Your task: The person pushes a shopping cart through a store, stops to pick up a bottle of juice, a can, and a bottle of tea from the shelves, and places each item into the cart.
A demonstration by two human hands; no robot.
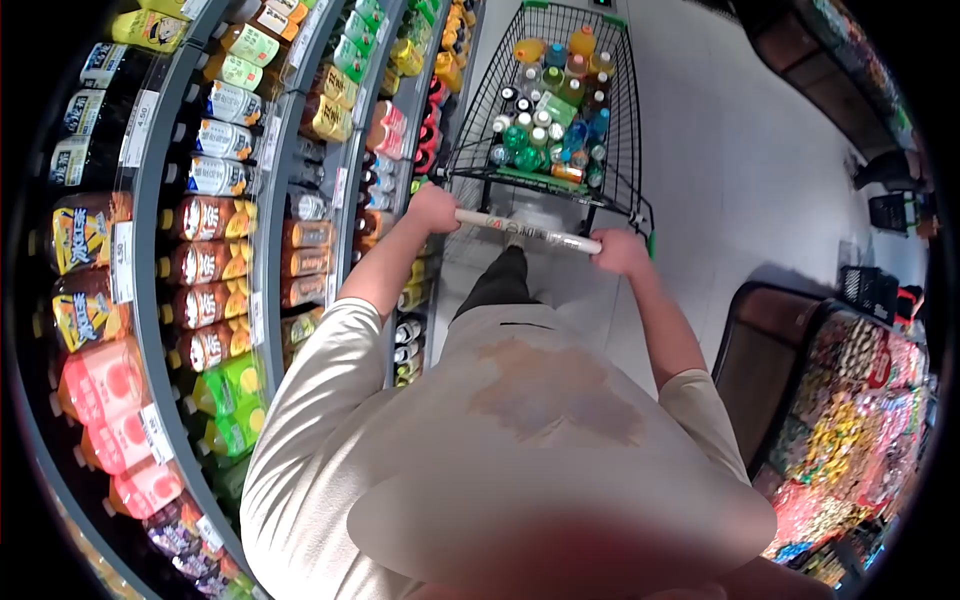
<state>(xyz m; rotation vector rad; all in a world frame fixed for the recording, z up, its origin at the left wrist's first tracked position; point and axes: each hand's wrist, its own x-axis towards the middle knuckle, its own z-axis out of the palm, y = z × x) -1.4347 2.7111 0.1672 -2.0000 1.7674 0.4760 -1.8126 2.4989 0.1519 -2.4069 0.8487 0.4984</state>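
Both my hands are closed around the white handlebar (530, 231) of a shopping cart. My left hand (434, 209) grips its left end, close to the drink shelves. At the right end, my right hand (620, 251) is wrapped round the bar. The black wire cart (637, 165) with green corners stands in front of me. Inside it lie several bottles, among them an orange drink bottle (582, 41) at the far end and a green bottle (529, 158) nearer to me. Some bottles are hidden beneath others.
Tall shelves of bottled drinks (210, 240) with price tags run close along my left. On the right stands a bin of colourful packaged goods (850, 410) with a dark rim. Black baskets (868, 290) are beyond it. Pale floor tiles (700, 190) lie between.
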